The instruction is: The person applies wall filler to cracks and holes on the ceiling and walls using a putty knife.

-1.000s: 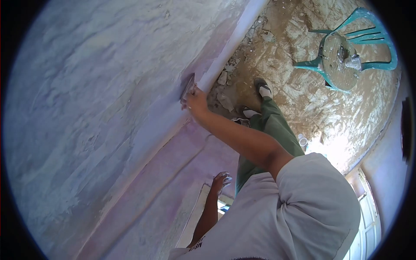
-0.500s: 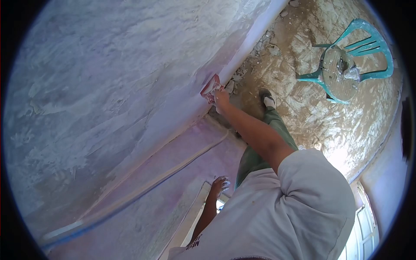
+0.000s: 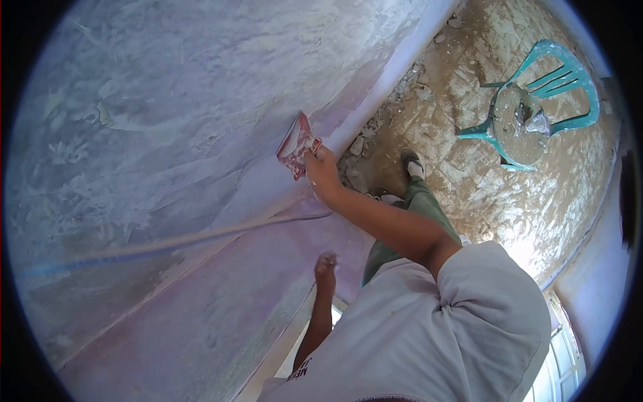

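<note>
Both hands partly hidden: right hand grips scraper, handle covered.

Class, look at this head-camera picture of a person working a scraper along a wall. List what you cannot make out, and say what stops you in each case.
- Scraper handle: head view, covered by the right hand.
- Left hand: blurred; whether it holds anything or touches the wall is unclear.
- Object on the green chair seat: too small to identify.
- Feet: one shoe shows, the other is mostly behind the arm.
- Print on the shirt: cut off at the bottom edge.
</note>
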Demonstrator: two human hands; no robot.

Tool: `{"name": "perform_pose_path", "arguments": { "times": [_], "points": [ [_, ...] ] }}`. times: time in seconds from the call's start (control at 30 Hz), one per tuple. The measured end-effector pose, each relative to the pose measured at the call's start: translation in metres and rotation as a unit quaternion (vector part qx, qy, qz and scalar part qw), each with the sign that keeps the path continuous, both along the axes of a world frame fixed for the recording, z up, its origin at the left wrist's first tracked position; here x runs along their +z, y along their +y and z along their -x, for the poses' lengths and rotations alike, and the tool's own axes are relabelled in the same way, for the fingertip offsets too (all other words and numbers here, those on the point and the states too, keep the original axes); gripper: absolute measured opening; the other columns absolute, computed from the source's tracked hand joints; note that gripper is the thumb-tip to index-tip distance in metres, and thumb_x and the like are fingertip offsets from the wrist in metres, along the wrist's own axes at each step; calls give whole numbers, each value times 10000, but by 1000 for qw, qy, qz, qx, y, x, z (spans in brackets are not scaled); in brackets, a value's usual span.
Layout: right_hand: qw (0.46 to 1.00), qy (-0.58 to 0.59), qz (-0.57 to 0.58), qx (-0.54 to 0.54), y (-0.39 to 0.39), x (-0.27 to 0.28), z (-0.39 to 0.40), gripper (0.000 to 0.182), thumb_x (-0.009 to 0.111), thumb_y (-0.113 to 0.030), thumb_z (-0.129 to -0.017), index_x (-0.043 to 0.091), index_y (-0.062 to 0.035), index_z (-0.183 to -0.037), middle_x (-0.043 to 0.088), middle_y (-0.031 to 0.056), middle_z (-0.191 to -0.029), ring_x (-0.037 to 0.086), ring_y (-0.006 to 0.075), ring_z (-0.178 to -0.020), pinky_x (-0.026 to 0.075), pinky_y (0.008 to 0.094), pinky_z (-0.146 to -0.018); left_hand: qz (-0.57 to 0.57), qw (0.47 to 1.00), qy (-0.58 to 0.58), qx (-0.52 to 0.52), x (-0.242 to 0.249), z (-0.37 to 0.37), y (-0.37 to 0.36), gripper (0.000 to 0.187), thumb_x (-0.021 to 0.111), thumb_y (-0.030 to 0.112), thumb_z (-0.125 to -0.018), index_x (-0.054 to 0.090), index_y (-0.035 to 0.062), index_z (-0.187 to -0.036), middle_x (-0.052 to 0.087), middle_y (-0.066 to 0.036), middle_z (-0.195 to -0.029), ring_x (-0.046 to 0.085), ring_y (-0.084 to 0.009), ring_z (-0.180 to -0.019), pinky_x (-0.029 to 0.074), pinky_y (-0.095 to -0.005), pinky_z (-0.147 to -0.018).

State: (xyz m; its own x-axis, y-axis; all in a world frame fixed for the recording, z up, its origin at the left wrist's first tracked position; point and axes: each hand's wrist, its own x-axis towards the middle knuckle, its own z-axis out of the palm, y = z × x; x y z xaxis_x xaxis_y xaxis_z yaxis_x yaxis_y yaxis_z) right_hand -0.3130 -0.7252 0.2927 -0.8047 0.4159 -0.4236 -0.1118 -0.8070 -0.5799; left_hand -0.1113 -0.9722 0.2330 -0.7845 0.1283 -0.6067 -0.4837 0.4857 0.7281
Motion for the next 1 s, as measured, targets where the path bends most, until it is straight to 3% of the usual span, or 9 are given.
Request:
{"name": "perform_pose_path", "arguments": {
  "times": [0.13,0.2,0.3,0.43,0.57,0.67,0.8,0.87,1.0],
  "points": [
    [999,29,-1,25,-8,8,-12,167,413,-42,-867,555,8,-939,574,42,-783,527,101,-646,430,270,-560,-256,921,253,147,116,103,103,668,489,544,-865,405,12,-1259,496,-148,-1200,459,-251,-1153,333,-395,-1007],
    [999,32,1,32,-10,15,-14,179,416,-40,-862,555,6,-964,580,44,-802,534,105,-656,434,269,-567,-317,901,288,70,177,130,141,894,385,701,-816,296,-18,-1339,468,-195,-1252,400,-283,-1231,283,-428,-1040],
    [1000,21,-1,7,-6,8,-20,180,422,-48,-848,553,-5,-964,581,46,-802,540,112,-656,443,273,-557,-335,901,264,-72,209,134,164,966,354,752,-783,337,-60,-1306,475,-192,-1257,447,-250,-1176,238,-420,-1068],
    [997,-82,1,-8,7,-37,-13,185,426,-61,-822,543,-15,-958,577,60,-772,543,133,-639,453,283,-552,-368,900,166,-162,215,117,174,947,346,766,-774,479,-76,-1188,547,-204,-1114,526,-284,-973,387,-411,-876],
    [989,-116,-64,61,5,-75,42,214,409,-40,-810,523,6,-984,567,80,-740,541,154,-608,448,299,-533,-406,893,126,-149,219,97,154,897,307,759,-791,532,-56,-1090,564,-178,-1005,543,-267,-905,357,-476,-940],
    [944,-253,-207,-35,-28,-25,79,212,409,-32,-810,521,10,-984,561,83,-747,538,160,-609,443,307,-504,-434,882,122,-140,221,89,137,865,286,751,-803,552,-39,-1032,563,-160,-940,553,-265,-860,318,-536,-983],
    [982,-103,-155,21,-40,-50,27,250,425,-34,-799,524,9,-1025,562,93,-787,537,157,-597,435,303,-486,-464,872,101,-120,224,84,128,857,310,748,-796,554,-37,-1034,569,-146,-924,568,-271,-850,270,-545,-1021],
    [998,-36,-43,34,-20,-33,-11,183,432,-60,-803,536,-23,-948,535,53,-744,515,140,-607,428,292,-509,-460,875,98,-116,222,85,124,858,325,748,-792,556,-40,-1040,573,-146,-933,573,-271,-854,263,-533,-1029],
    [985,-173,-24,-10,8,-79,0,141,432,-66,-801,534,-39,-895,526,38,-715,514,139,-594,428,292,-496,-442,884,98,-118,222,85,119,849,328,741,-798,559,-42,-1033,569,-144,-933,576,-266,-844,267,-530,-1029]
  ]
}}
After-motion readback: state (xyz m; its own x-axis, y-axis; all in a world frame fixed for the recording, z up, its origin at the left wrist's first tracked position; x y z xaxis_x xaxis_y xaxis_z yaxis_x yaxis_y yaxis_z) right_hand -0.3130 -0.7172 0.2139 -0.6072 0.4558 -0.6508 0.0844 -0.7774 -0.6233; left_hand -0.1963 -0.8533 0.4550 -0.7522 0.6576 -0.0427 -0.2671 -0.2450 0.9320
